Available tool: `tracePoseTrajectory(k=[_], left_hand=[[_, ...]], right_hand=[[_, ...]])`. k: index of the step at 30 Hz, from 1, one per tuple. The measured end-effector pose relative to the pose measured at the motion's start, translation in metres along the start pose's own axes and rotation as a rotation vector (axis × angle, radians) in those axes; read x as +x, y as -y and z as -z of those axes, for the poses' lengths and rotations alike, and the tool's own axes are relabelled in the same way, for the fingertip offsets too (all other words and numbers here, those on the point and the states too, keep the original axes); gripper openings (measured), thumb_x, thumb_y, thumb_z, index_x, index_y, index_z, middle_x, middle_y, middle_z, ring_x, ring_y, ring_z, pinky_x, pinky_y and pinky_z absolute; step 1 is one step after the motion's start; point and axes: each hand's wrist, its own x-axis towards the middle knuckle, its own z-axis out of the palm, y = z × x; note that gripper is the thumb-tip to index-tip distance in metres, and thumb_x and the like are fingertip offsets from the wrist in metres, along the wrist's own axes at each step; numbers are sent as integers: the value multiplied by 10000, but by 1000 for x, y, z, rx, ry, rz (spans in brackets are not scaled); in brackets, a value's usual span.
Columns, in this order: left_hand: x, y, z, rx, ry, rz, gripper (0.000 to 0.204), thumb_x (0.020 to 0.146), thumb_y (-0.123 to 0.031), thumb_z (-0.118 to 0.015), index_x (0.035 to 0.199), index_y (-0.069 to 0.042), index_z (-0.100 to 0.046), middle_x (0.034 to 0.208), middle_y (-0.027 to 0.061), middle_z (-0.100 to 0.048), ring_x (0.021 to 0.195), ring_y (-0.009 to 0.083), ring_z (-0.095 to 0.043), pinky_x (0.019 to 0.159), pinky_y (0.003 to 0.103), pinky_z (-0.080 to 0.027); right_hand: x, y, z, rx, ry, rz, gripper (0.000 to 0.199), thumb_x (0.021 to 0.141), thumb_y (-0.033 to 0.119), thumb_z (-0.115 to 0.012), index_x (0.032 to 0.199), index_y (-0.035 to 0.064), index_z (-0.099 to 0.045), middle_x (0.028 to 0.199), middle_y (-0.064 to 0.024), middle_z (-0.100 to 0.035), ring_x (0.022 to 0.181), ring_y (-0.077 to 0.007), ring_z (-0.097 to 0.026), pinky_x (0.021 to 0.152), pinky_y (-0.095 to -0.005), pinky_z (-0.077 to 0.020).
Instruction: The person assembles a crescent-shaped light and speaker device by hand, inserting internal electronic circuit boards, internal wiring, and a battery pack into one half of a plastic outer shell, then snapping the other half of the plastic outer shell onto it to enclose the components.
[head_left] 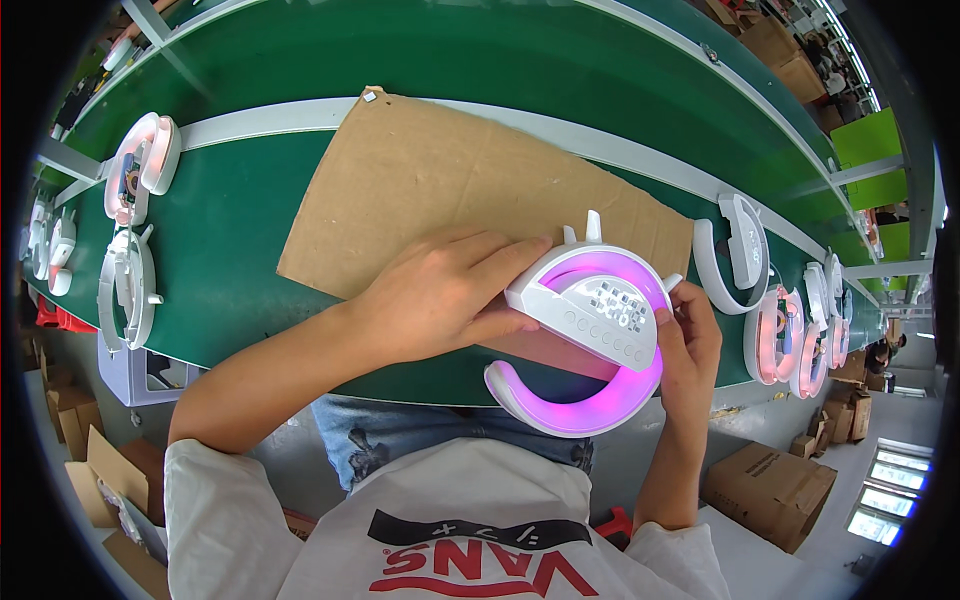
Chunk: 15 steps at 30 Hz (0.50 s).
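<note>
Between both hands is a white G-shaped lamp [600, 390], its curved band glowing purple-pink. A panel with a lit dot display and a row of round buttons faces up, and small prongs stick out of its far edge. My left hand [450, 290] pinches the lamp's left end between thumb and fingers. At the other side, my right hand [690, 345] grips the outer rim, its fingers partly behind the lamp. Beneath lies a brown cardboard sheet [400, 190] on the green table [230, 240]; the lamp's lower curve overhangs the table's near edge.
On the left stand an opened lamp with its insides showing [130, 180] and a white lamp shell [127, 290]. Another white lamp [735, 255] rests at the right, beside several pink-lit ones [775, 335]. A cardboard box [770, 490] sits on the floor at lower right.
</note>
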Motion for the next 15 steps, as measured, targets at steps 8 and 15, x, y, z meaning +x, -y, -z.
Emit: tracePoseTrajectory(k=[8, 15], left_hand=[[-2, -7, 3, 65, 111, 30, 696, 846, -181, -788, 1457, 29, -527, 1268, 209, -622, 1126, 390, -638, 985, 470, -530], [0, -11, 2, 108, 193, 60, 685, 867, -150, -732, 1473, 47, -482, 1318, 214, -577, 1166, 389, -597, 1035, 467, -491]], right_hand=[[-4, 10, 11, -160, 97, -36, 232, 1012, 130, -630, 1179, -27, -597, 1025, -75, -636, 916, -100, -568, 796, -263, -458], [-15, 7, 4, -22, 152, -77, 474, 1012, 275, -700, 1337, -42, -565, 1179, -119, -634, 1082, -167, -589, 960, -309, -472]])
